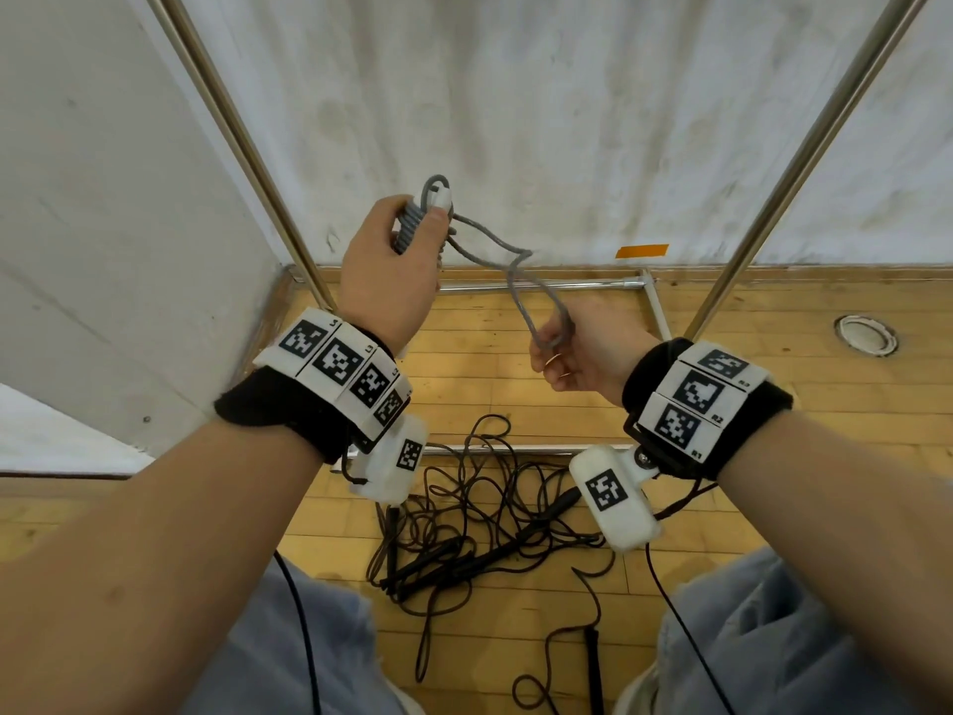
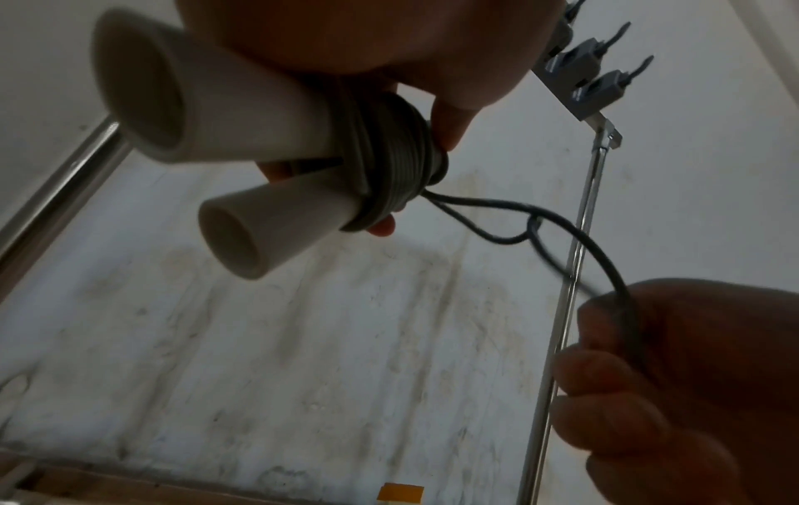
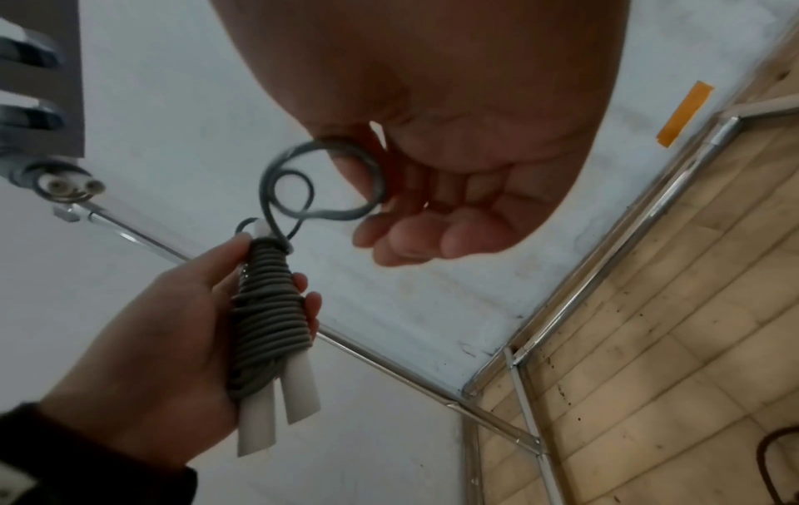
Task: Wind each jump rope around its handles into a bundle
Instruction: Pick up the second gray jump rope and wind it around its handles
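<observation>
My left hand [image 1: 392, 260] grips a pair of white handles [image 3: 276, 406] held side by side, with grey rope wound round them in many tight coils [image 3: 268, 307]. The same bundle [image 2: 389, 160] shows in the left wrist view, its hollow handle ends [image 2: 242, 239] pointing at the camera. A short loose loop of the grey rope [image 1: 521, 281] runs from the bundle's top down to my right hand [image 1: 572, 353], which pinches the loop's end [image 3: 371, 177] in curled fingers. Both hands are raised in front of the white wall.
Black jump ropes [image 1: 479, 523] lie tangled on the wooden floor [image 1: 773, 405] between my knees. Metal frame poles [image 1: 247, 162] rise at left and right [image 1: 809, 162], with a low rail [image 1: 541, 286] along the wall. Orange tape [image 1: 642, 251] marks the wall base.
</observation>
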